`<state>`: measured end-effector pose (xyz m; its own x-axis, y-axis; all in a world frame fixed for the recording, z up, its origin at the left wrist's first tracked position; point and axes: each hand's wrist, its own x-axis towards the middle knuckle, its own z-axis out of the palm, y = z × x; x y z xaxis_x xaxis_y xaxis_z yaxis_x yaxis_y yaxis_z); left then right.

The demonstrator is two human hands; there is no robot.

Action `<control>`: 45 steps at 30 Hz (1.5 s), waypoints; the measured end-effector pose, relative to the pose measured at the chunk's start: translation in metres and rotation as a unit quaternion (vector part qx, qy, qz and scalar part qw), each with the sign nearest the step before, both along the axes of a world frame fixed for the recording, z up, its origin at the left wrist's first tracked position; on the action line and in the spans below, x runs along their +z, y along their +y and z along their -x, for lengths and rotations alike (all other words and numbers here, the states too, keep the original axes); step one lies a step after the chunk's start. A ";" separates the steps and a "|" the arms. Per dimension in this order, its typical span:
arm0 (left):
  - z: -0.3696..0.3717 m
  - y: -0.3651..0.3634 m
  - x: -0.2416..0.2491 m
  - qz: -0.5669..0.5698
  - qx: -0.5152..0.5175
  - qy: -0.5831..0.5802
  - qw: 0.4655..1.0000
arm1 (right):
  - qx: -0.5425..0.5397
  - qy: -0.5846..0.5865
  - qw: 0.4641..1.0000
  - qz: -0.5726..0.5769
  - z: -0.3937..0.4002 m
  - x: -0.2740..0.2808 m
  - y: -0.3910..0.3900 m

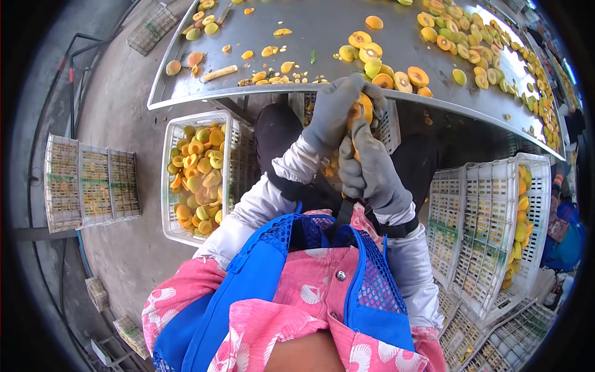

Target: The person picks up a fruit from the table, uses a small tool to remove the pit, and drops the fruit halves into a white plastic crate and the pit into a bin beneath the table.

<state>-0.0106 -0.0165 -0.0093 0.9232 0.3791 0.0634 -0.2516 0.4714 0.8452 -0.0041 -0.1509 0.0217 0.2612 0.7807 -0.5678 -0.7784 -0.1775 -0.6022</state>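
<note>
My left hand (334, 115), in a grey glove, is closed around a yellow peach half (361, 110) at the table's near edge. Just below and to the right, my right hand (377, 166), gloved too, is curled with its thumb up against the fruit. A narrow orange-yellow bit shows in its grip, but the fingers hide what it is. Cut peach halves (401, 80) lie on the metal table (322, 28) just beyond my hands.
A wooden-handled tool (220, 73) lies on the table among pits and scraps. Many peach pieces (477, 49) spread across its right side. A white crate (229, 167) of peach halves stands at my left; stacked crates (474, 229) stand at my right. Another crate (389, 127) sits under the table.
</note>
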 end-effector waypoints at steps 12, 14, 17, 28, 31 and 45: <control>-0.001 0.002 -0.006 -0.131 -0.070 0.050 0.988 | 0.073 0.122 0.986 -0.084 -0.009 -0.011 -0.011; 0.001 0.002 -0.013 -0.256 -0.041 0.074 0.963 | 0.085 0.123 0.986 -0.070 -0.007 -0.015 -0.014; 0.006 0.000 -0.006 -0.086 -0.087 0.061 0.991 | 0.080 0.182 0.969 -0.144 -0.009 -0.027 -0.016; 0.002 -0.001 -0.042 0.059 -0.002 0.160 0.985 | 0.047 0.130 0.988 -0.071 -0.010 -0.049 -0.005; 0.003 -0.003 -0.042 0.118 0.034 0.207 0.971 | 0.055 0.103 0.992 -0.040 -0.011 -0.052 -0.001; 0.022 0.007 -0.045 0.166 0.076 0.181 0.966 | 0.094 0.229 0.956 -0.158 -0.006 -0.068 0.010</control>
